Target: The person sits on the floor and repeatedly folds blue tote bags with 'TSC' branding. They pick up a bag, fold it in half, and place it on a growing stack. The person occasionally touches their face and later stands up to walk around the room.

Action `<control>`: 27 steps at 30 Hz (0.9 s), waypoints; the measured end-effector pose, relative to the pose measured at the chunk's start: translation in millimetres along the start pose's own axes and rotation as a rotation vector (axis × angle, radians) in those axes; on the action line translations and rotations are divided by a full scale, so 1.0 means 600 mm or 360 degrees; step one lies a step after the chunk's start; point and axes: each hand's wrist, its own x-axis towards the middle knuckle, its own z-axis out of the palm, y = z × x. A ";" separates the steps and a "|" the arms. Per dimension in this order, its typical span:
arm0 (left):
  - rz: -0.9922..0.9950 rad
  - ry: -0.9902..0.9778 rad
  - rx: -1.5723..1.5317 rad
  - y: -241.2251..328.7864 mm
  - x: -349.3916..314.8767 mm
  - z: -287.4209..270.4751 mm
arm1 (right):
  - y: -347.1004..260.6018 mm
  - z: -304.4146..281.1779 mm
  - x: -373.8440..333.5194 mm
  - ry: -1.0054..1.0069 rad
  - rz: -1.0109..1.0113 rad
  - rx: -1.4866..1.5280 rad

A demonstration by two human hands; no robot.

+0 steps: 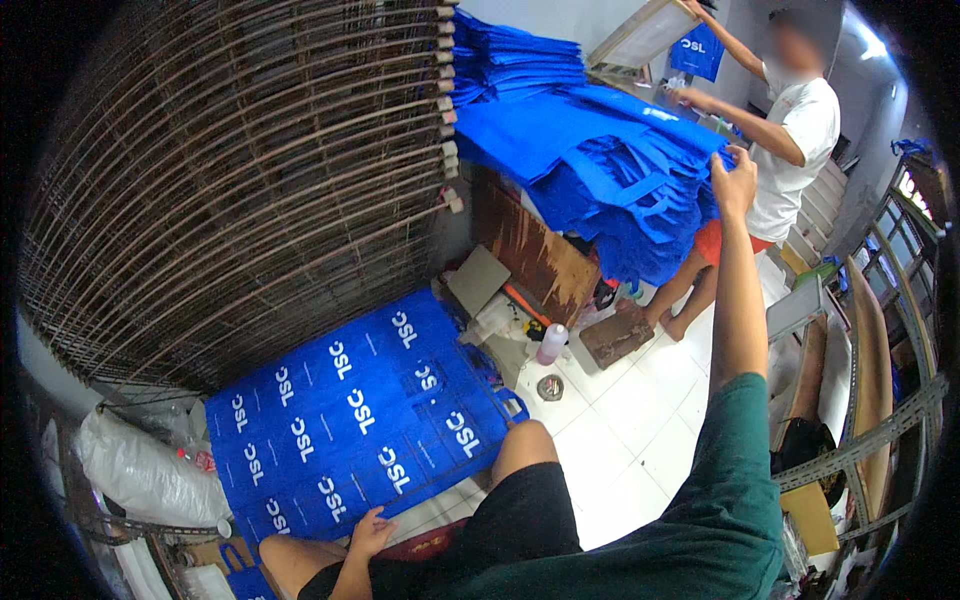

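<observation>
While at blue bags (612, 150), 1 R hand (735, 180)

Bare right hand (735, 182): raised at two o'clock, fingers bent, grip unclear. Bare right forearm (738, 300): outstretched, nearly straight, pointing toward twelve o'clock from a dark green short fabric sleeve (745, 450) at four o'clock. Bare left hand (372, 532): low at seven o'clock, unladen, fingers loosely curled and parted. Bare left forearm (351, 578): foreshortened, pointing toward one o'clock.

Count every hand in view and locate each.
4: wearer's right hand at the draped blue tote bags; wearer's left hand near the printed blue bags; co-worker's upper hand on the framed screen, lower hand below it.
</observation>
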 end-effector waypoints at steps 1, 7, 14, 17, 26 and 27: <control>-0.0040 0.0028 0.0032 0.013 -0.011 -0.005 | 0.017 0.013 0.021 -0.0133 -0.0008 -0.0180; -0.0126 0.0183 0.0025 0.030 -0.031 -0.013 | 0.039 0.081 0.072 -0.0711 -0.0172 -0.0719; 0.0037 0.0335 0.0196 0.042 -0.024 -0.008 | 0.066 0.125 0.063 -0.1137 0.0076 -0.0771; 0.0108 0.0389 0.0145 0.039 -0.030 -0.007 | 0.058 0.135 0.055 -0.0942 -0.0040 -0.0737; 0.0422 0.0408 0.0008 0.146 -0.014 0.012 | 0.038 0.098 0.152 -0.0004 -0.0544 -0.0438; 0.0479 0.0321 -0.0074 0.176 -0.005 0.015 | 0.003 0.057 0.166 0.0080 -0.0605 -0.0391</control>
